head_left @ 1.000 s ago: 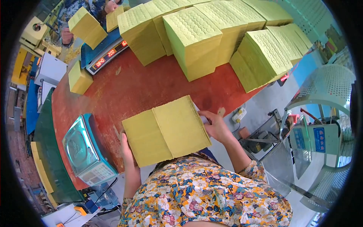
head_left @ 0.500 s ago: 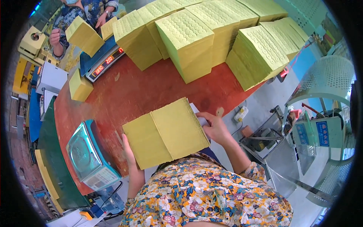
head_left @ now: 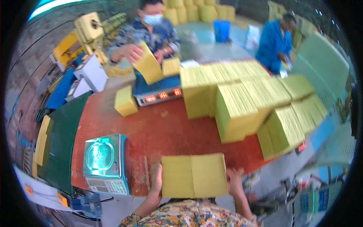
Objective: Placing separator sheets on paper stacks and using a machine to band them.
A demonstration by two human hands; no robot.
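Yellow block (head_left: 194,176) at lower centre, held from both sides: left hand (head_left: 156,183) on its left edge, right hand (head_left: 235,183) on its right, spread to block width. Right finger curl blurred, can't tell. Blue bucket (head_left: 222,30) top centre, contents not visible. White sack (head_left: 252,37) just right of it, contents hidden too.

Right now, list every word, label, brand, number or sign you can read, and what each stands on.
Nothing is sharp enough to quote.
Far scale display: red lit digits, too blurred to read.
Near scale keypad: markings too small to read.
Near scale pan: emblem, unreadable in the glare.
Blue panel at lower right: blurred; any text unreadable.
Held yellow stack: none visible.
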